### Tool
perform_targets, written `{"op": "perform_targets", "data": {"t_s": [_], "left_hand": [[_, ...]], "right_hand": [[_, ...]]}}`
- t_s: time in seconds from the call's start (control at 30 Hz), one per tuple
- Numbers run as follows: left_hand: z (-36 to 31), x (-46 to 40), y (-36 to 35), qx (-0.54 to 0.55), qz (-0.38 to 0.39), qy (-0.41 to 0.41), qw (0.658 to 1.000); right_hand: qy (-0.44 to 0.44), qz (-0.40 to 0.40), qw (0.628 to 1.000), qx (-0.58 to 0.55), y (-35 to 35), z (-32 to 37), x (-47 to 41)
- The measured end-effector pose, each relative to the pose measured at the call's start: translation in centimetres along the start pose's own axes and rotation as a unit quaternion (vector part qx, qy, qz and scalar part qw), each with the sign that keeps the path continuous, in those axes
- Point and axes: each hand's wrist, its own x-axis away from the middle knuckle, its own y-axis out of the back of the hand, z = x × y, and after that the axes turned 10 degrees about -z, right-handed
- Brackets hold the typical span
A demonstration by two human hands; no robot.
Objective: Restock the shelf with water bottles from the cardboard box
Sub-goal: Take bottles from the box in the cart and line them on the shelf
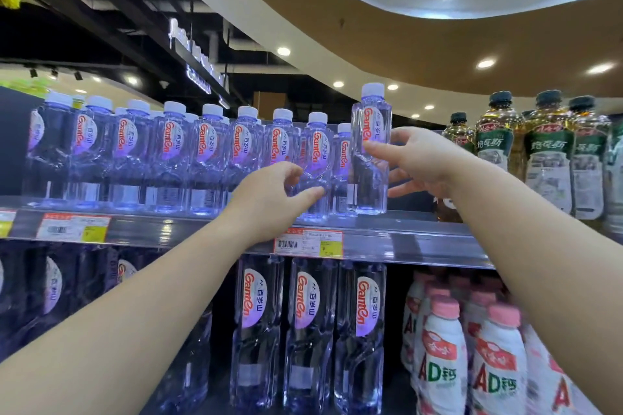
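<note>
A row of clear Ganten water bottles [209, 158] with white caps fills the upper shelf [387, 239]. My right hand [418, 162] grips one water bottle [371, 152] upright at the right end of that row, its base at the shelf's front edge. My left hand [269, 199] curls around the lower part of the neighbouring bottle [315, 165] in the row. The cardboard box is out of view.
Dark-capped tea bottles [546, 152] stand to the right on the same shelf. Below, tall Ganten bottles [310, 330] and pink-capped white AD drink bottles [499, 364] fill the lower shelf. Price tags [308, 242] hang on the shelf rail.
</note>
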Motion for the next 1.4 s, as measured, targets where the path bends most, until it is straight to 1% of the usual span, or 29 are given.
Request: {"op": "perform_targets", "data": {"t_s": [0.07,0.23,0.33,0.43,0.57,0.73,0.9,1.03,1.17,1.33,1.4], "left_hand": [[0.6,0.3,-0.2,-0.051,0.014,-0.013,0.999],[1.8,0.7,-0.7,-0.102,0.020,-0.022,0.994],[1.9,0.9,-1.1,-0.122,0.025,-0.024,0.992],[1.8,1.1,-1.5,-0.154,0.032,-0.036,0.987],[1.5,1.2,-1.9,-0.199,0.037,-0.047,0.978],[1.8,1.1,-2.1,-0.200,0.047,-0.031,0.978],[2.0,1.2,-2.2,-0.204,0.057,-0.026,0.977],[2.0,1.1,-2.5,-0.201,0.039,-0.047,0.978],[1.2,0.7,-3.2,-0.215,0.063,-0.075,0.972],[0.5,0.5,-3.3,-0.235,0.085,-0.061,0.966],[0.7,0.9,-3.0,-0.220,0.068,-0.057,0.972]], "right_hand": [[-0.009,-0.012,1.000,0.004,-0.7,-1.1,-0.8],[-0.025,-0.034,0.999,0.012,-3.1,-3.8,-2.8],[-0.023,-0.026,0.999,0.002,-3.6,-4.3,-3.2],[-0.030,-0.010,0.999,0.016,-3.5,-4.5,-3.3],[-0.016,-0.024,0.999,0.020,-3.6,-4.8,-3.1],[0.000,-0.029,1.000,-0.003,-3.9,-5.5,-3.1],[0.011,-0.019,1.000,0.021,-4.0,-5.5,-3.1],[0.015,-0.019,0.999,0.028,-4.0,-5.5,-3.1],[0.023,-0.021,0.999,0.042,-4.2,-5.7,-3.1],[0.017,-0.019,0.998,0.063,-4.2,-5.8,-3.2],[0.012,-0.020,0.998,0.061,-4.2,-6.0,-3.2]]}}
